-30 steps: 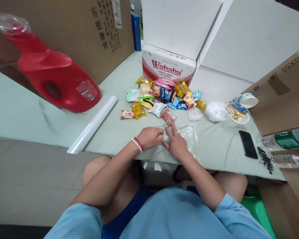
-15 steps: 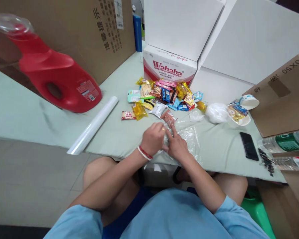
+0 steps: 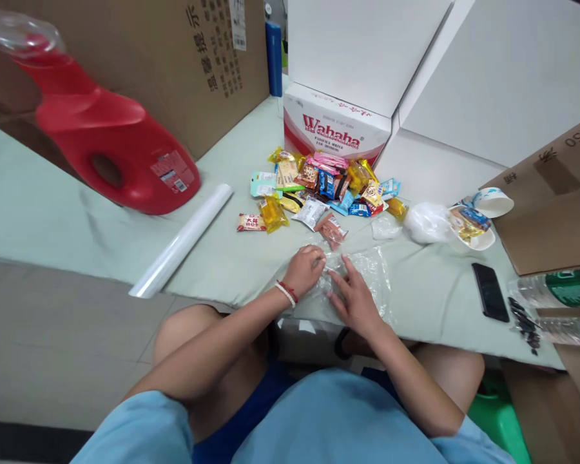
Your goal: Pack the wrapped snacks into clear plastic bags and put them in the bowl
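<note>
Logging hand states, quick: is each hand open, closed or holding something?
Left hand: fingers curled at the clear plastic; grip can't be told.
Right hand: open, fingers spread over the plastic.

I see desk (image 3: 222,270) with pale green cloth (image 3: 430,290). On it: big red jug (image 3: 140,129), shiny white roll (image 3: 181,241), snack heap (image 3: 326,180) by Wahaha box (image 3: 338,132), crinkly clear plastic (image 3: 374,270) near front edge, black phone (image 3: 490,292), small dark bits (image 3: 526,322) beside phone.
</note>
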Demonstrator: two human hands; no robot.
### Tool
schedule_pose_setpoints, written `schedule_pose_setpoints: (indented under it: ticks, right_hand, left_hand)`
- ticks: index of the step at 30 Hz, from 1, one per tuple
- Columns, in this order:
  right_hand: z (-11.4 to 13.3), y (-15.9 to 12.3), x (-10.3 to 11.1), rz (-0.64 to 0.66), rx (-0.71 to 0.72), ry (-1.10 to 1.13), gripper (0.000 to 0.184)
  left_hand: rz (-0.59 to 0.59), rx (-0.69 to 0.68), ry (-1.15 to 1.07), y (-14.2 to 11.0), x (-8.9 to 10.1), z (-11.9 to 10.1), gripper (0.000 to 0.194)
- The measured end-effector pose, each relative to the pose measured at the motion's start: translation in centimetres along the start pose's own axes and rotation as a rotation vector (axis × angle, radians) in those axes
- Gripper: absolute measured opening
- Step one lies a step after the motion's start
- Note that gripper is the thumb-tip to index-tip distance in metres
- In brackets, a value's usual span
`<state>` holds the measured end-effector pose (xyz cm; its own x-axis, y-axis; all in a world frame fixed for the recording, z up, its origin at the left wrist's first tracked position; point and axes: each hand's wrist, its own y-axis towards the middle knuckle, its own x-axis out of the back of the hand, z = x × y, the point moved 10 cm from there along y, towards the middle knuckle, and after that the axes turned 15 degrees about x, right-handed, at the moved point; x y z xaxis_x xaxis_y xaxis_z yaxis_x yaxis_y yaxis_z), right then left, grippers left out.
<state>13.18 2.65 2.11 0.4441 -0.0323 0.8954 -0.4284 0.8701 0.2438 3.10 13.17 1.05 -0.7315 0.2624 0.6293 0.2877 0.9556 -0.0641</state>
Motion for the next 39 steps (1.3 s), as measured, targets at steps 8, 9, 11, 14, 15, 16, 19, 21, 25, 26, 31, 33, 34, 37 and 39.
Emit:
schedule_pose_setpoints:
  ticks: [8, 9, 11, 14, 15, 16, 19, 21, 25, 26, 31, 33, 34, 37, 39]
  right_hand:
    - [3.6, -5.2, 0.5, 0.379, 0.222, 0.233, 0.044]
    - [2.9, -4.5, 1.7, 0.369, 0.208, 0.298, 0.037]
    - [0.3, -1.7, 4.8, 0.248, 0.131, 0.351, 0.029]
    - [-6.1, 4.8, 9.1, -0.012, -0.083, 0.14, 0.029]
    - [-8.2, 7.0, 9.4, -0.025, -0.169, 0.041, 0.03]
    - [-10.4, 9.1, 9.1, 0.0, -0.267, -0.053, 0.029]
    - [-15.8, 13.9, 7.1, 0.116, -0.536, -0.236, 0.037]
    - [-17.7, 15.9, 6.2, 0.108, -0.639, -0.258, 0.042]
    - [-17.9, 18.0, 7.8, -0.203, -0.646, -0.289, 0.036]
    - [-17.5, 18.4, 8.3, -0.28, -0.616, -0.28, 0.035]
    - [-15.7, 22.3, 7.4, -0.366, -0.447, -0.22, 0.048]
    - [-15.6, 22.9, 7.5, -0.436, -0.47, -0.261, 0.052]
    - [-15.9, 22.8, 7.6, -0.463, -0.509, -0.267, 0.051]
    - [-17.3, 22.0, 7.1, -0.429, -0.62, -0.208, 0.052]
    - [-17.6, 21.3, 7.2, -0.396, -0.624, -0.189, 0.055]
  left_hand:
    - [0.335, -0.174, 0.385, -2.8, -3.1, 0.3, 0.091]
    - [0.376, -0.18, 0.426, -3.1, -3.2, 0.4, 0.098]
    - [0.427, -0.183, 0.488, -3.3, -3.3, 0.6, 0.106]
    - [0.462, -0.182, 0.547, -3.4, -3.5, 0.7, 0.116]
    - [0.471, -0.187, 0.561, -3.5, -3.6, 0.7, 0.119]
    - [0.48, -0.195, 0.572, -3.5, -3.7, 0.7, 0.122]
    - [0.498, -0.215, 0.583, -3.5, -4.0, 1.0, 0.126]
    - [0.496, -0.221, 0.579, -3.4, -4.1, 1.2, 0.127]
    - [0.501, -0.227, 0.57, -3.3, -4.2, 1.4, 0.127]
    - [0.503, -0.229, 0.566, -3.3, -4.3, 1.4, 0.126]
    - [0.506, -0.228, 0.558, -3.3, -4.2, 1.2, 0.124]
    - [0.498, -0.228, 0.55, -3.2, -4.1, 1.1, 0.123]
    - [0.494, -0.228, 0.547, -3.2, -4.1, 1.1, 0.122]
    - [0.505, -0.224, 0.543, -3.2, -4.1, 1.0, 0.123]
    - [0.519, -0.217, 0.538, -3.3, -4.0, 1.0, 0.123]
